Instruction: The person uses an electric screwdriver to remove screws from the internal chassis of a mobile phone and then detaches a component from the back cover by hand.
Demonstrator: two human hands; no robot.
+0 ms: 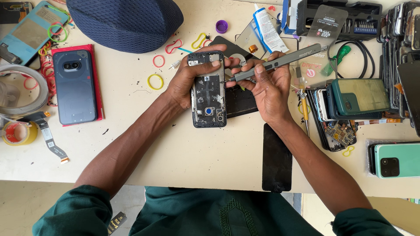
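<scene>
My left hand (186,78) grips an opened black phone (209,94) by its left edge, back cover off and inner parts showing, held upright over the table. My right hand (267,87) holds a grey pen-shaped electric screwdriver (280,62). Its tip touches the phone's right edge near the top. Under the phone lies a dark back cover (238,102), partly hidden.
A dark blue cap (127,19) lies at the top. At the left sits a grey phone on a red sheet (75,85), with tape rolls (17,131) nearby. A black screen panel (276,159) overhangs the table's front edge. Stacked phones (358,98), a glue tube (267,27) and rubber bands (155,81) surround my hands.
</scene>
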